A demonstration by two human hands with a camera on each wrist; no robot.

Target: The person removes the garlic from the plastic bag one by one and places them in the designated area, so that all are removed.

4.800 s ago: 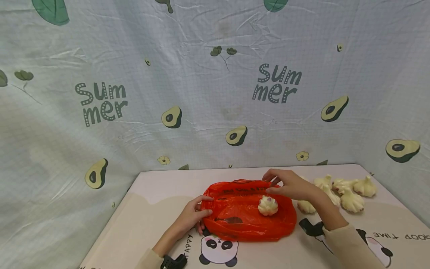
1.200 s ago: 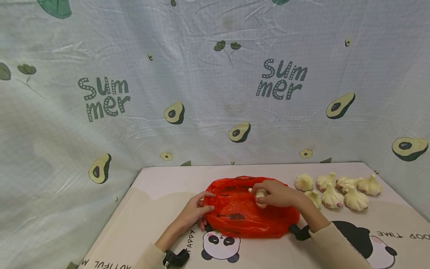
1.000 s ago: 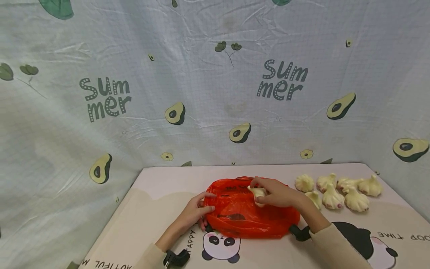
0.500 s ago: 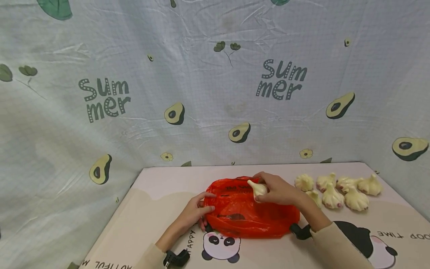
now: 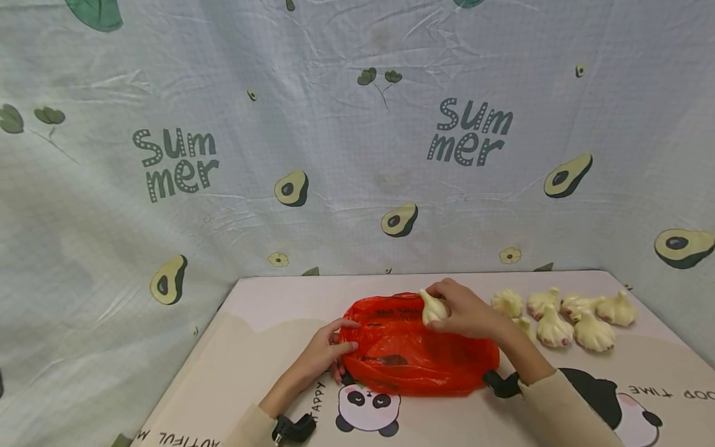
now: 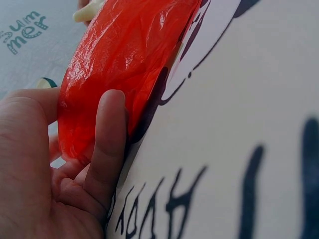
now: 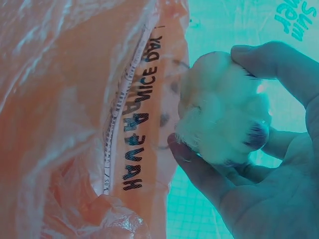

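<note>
A red plastic bag (image 5: 402, 363) lies on the table with its mouth spread wide. My left hand (image 5: 324, 351) holds the bag's left end, fingers and thumb on either side of the plastic; the left wrist view shows the thumb (image 6: 110, 124) in front of the film. Above the bag's back right rim, my right hand (image 5: 466, 313) grips a garlic bulb (image 5: 432, 308), its stem pointing up. In the right wrist view that garlic bulb (image 7: 219, 109) sits between thumb and fingers, beside the bag's printed wall (image 7: 137, 144).
Several more garlic bulbs (image 5: 554, 327) lie in a group at the table's back right, partly behind my right forearm. A printed cloth (image 5: 335, 155) rises at the table's back edge. Panda drawings (image 5: 367, 403) and lettering mark the table.
Earlier a garlic bulb lay in the bag, with my right hand at the rim. The right hand has since gripped the bulb and lifted it up. My left hand has stayed at the bag's left end.
</note>
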